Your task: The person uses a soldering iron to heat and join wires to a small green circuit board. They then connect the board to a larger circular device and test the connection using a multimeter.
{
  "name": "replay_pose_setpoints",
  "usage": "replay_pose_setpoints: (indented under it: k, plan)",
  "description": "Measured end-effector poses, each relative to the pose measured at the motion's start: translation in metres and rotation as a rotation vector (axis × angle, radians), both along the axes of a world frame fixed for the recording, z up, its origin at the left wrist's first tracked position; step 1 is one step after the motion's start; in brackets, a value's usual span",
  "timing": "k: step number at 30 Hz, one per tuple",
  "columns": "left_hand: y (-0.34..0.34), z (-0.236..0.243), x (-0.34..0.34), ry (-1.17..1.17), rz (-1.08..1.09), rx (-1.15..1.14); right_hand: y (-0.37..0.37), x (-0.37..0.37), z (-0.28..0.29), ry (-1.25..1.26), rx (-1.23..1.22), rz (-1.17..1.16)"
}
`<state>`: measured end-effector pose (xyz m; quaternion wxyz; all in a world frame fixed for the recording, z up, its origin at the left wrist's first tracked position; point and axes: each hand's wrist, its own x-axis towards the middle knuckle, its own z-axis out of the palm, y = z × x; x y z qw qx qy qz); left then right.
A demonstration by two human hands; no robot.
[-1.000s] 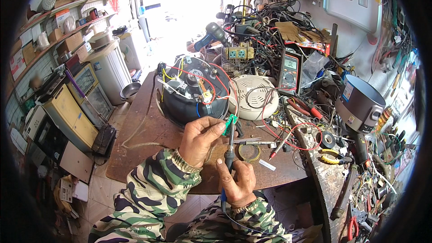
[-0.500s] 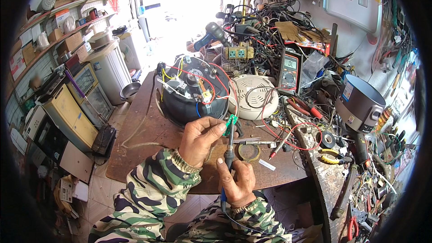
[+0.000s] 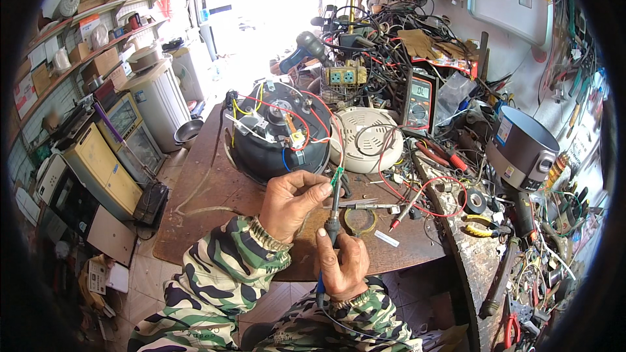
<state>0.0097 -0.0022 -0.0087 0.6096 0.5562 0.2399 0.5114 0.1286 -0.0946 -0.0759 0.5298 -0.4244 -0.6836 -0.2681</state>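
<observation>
My left hand (image 3: 292, 203) pinches a small green circuit board (image 3: 338, 173) above the table, now seen nearly edge-on. My right hand (image 3: 342, 264) grips a soldering iron (image 3: 331, 225) upright from below, its shaft meeting the board beside my left thumb; exact contact at the tip is too small to tell. Beyond them sits a black round appliance base (image 3: 261, 156) with exposed red, yellow, white and blue wiring, next to a cream perforated round cover (image 3: 367, 143). A ring of tape (image 3: 360, 231) and a white strip (image 3: 387, 238) lie to the right of the iron.
A cluttered wooden workbench (image 3: 195, 228) has a multimeter (image 3: 418, 111), tangled cables (image 3: 385, 32), a grey pot (image 3: 517, 153) and pliers (image 3: 482, 227) along the back and right. Shelves (image 3: 98, 42), a yellow cabinet (image 3: 104, 176) and appliances stand at the left.
The green board has tilted to show less of its face, and my left fingertips have shifted slightly right and down. My right hand has moved very little, still on the iron.
</observation>
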Motion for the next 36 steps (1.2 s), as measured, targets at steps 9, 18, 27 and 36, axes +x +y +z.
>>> replay_pose_setpoints:
  k: [9,18,27,36]
  plan:
    - [0.005,-0.005,-0.001,-0.004,-0.012,0.021,0.000,-0.007,0.004,0.069,0.004,-0.001]
    - [0.007,-0.007,-0.005,-0.087,-0.039,-0.068,0.001,0.005,0.005,-0.020,-0.038,0.014]
    - [0.008,-0.002,-0.008,-0.183,-0.157,-0.172,0.001,0.010,0.006,0.019,-0.004,0.048]
    - [0.005,-0.002,-0.004,0.093,0.094,0.095,0.004,-0.001,0.007,0.017,-0.009,0.020]
